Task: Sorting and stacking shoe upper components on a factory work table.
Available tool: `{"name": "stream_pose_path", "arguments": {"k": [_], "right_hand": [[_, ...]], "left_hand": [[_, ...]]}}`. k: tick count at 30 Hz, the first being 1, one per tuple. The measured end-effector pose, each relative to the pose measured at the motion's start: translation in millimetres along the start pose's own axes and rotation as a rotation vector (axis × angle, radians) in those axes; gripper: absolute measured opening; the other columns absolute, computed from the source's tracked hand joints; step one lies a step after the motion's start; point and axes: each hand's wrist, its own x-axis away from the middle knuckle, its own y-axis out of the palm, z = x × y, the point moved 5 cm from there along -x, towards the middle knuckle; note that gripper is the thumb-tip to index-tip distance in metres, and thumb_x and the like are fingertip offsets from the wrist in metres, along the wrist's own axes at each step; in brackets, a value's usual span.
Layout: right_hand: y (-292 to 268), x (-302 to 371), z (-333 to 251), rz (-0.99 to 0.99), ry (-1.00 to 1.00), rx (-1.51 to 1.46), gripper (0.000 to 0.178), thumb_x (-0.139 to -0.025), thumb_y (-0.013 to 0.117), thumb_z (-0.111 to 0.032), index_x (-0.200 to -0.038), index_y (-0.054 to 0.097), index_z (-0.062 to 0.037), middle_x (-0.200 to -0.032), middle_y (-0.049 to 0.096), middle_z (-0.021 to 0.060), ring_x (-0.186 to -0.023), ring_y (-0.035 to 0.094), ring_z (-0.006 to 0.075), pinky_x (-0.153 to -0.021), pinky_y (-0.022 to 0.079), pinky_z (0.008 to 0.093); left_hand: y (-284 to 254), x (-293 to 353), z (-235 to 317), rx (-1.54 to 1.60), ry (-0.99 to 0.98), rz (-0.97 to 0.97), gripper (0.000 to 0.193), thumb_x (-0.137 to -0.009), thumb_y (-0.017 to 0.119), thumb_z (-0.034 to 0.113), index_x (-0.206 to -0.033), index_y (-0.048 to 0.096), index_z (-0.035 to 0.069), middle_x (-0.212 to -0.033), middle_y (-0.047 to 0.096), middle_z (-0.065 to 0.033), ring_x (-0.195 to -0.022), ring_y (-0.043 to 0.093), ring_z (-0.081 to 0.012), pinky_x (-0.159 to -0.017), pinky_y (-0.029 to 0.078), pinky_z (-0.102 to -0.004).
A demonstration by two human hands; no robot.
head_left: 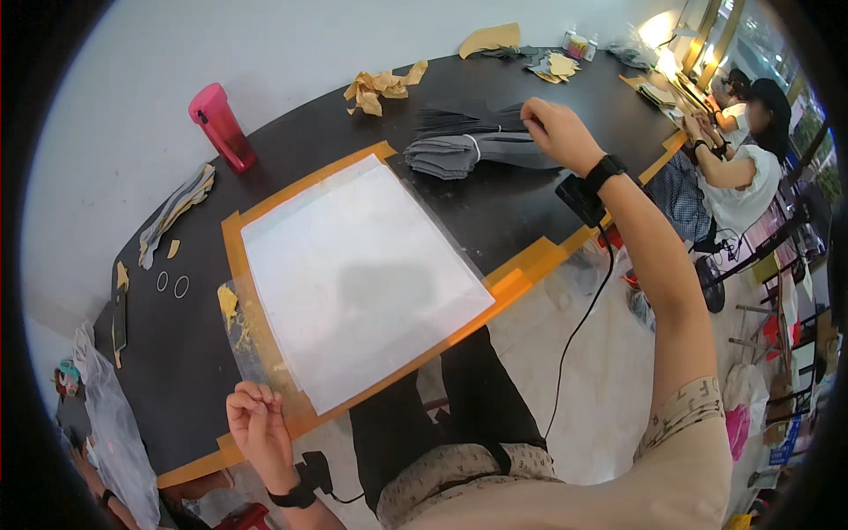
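A large white sheet (371, 265) lies on the table in front of me, framed by yellow-orange tape. My left hand (258, 422) is at its near left corner, fingertips pinched together; whatever they hold, if anything, is too small to make out. Past the sheet's far right side, a bundle of grey strips (446, 155) lies bound with a white band. Thin black strips (442, 122) lie right behind that bundle. Over the right end of these strips, my right hand (558, 132) curls with fingers closed and pointing down; its grip is hidden from view.
Crumpled tan paper (384, 86) and a pink bottle (221, 128) stand along the wall side. Two white rings (181, 287) and grey-tan scraps (177, 212) lie at left. A black box (580, 201) with a cable sits by the right edge. Co-workers (738, 172) sit at far right.
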Motion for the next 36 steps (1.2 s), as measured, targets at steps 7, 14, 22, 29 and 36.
{"name": "stream_pose_path", "arguments": {"k": [7, 14, 22, 29, 36], "right_hand": [[13, 50, -17, -0.022, -0.113, -0.046, 0.008, -0.078, 0.052, -0.006, -0.083, 0.047, -0.0033, -0.08, 0.053, 0.0128, -0.076, 0.054, 0.0329, -0.065, 0.045, 0.0383], [39, 59, -17, 0.0, -0.064, 0.052, 0.009, -0.075, 0.049, 0.0, -0.083, 0.048, -0.004, -0.083, 0.051, 0.0125, -0.076, 0.054, 0.0326, -0.067, 0.046, 0.0379], [30, 48, -31, -0.19, -0.17, -0.042, 0.01, -0.073, 0.057, -0.006, -0.082, 0.054, -0.0049, -0.085, 0.053, 0.0121, -0.084, 0.053, 0.0305, -0.075, 0.044, 0.0387], [35, -25, 25, -0.242, 0.112, 0.21, 0.026, -0.076, 0.059, -0.018, -0.099, 0.057, -0.0066, -0.101, 0.058, 0.0116, -0.098, 0.054, 0.0307, -0.081, 0.044, 0.0395], [81, -62, 64, -0.575, 0.134, -0.039, 0.048, -0.075, 0.063, -0.033, -0.115, 0.052, -0.0088, -0.113, 0.056, 0.0116, -0.104, 0.052, 0.0318, -0.089, 0.041, 0.0378]], "left_hand": [[1, 0, -1, 0.0, 0.034, -0.075, 0.012, -0.082, 0.048, -0.004, -0.084, 0.044, 0.006, -0.091, 0.042, -0.0039, -0.082, 0.045, -0.0134, -0.078, 0.042, -0.0281], [-2, 2, -2, -0.015, 0.055, -0.06, 0.013, -0.081, 0.048, -0.006, -0.084, 0.045, 0.006, -0.092, 0.043, -0.0042, -0.083, 0.045, -0.0144, -0.076, 0.041, -0.0293], [0, 1, -1, -0.045, 0.064, -0.06, 0.013, -0.081, 0.048, -0.005, -0.084, 0.044, 0.007, -0.091, 0.043, -0.0041, -0.082, 0.044, -0.0143, -0.077, 0.04, -0.0292], [0, 1, 0, -0.068, 0.047, 0.004, 0.014, -0.081, 0.048, -0.005, -0.081, 0.042, 0.007, -0.089, 0.041, -0.0041, -0.079, 0.043, -0.0145, -0.074, 0.039, -0.0295], [2, 2, -1, -0.074, 0.011, -0.013, 0.013, -0.083, 0.051, -0.002, -0.08, 0.041, 0.007, -0.087, 0.04, -0.0033, -0.079, 0.043, -0.013, -0.074, 0.041, -0.0277]]}}
